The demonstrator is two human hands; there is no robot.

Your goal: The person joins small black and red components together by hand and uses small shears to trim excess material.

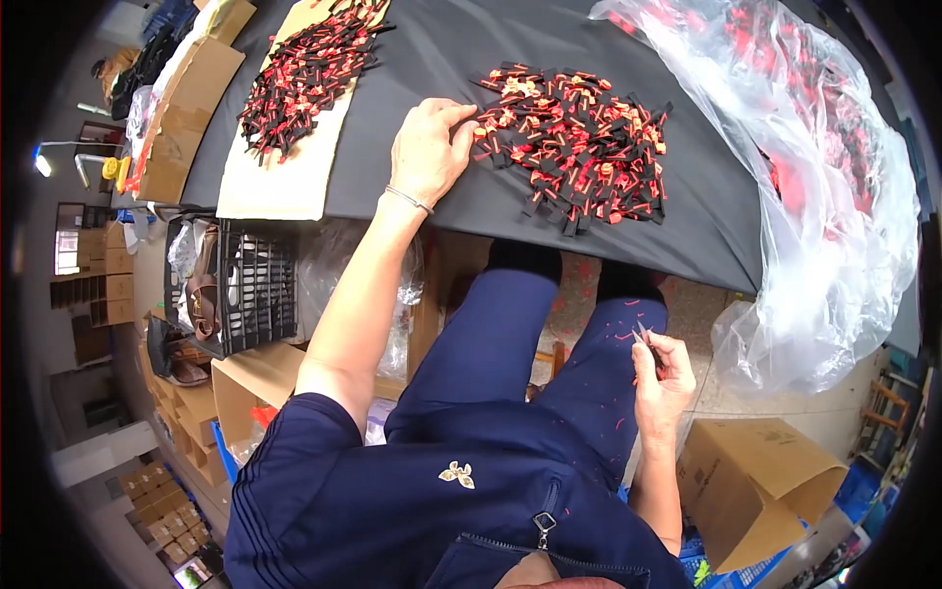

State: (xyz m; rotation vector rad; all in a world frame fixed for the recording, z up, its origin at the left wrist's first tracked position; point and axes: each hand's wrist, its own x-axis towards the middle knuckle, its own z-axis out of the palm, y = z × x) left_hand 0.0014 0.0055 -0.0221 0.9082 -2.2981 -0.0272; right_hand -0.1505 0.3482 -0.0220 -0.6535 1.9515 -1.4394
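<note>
My left hand rests on the black-covered table, with thumb and index finger apart at the left edge of a pile of small black and red pieces. The pieces look like fabric strips with red and orange-pink parts; no piece shows held in that hand. Over my right thigh, below the table edge, my right hand is closed around small pointed thread snips. Their metal tips stick out past the fingers, and the handle is mostly hidden. Red thread bits are scattered on my dark blue trousers.
Another such pile lies on a pale yellow board at the left. A clear plastic bag of red and black pieces hangs over the table's right side. A black crate stands left, an open cardboard box lower right.
</note>
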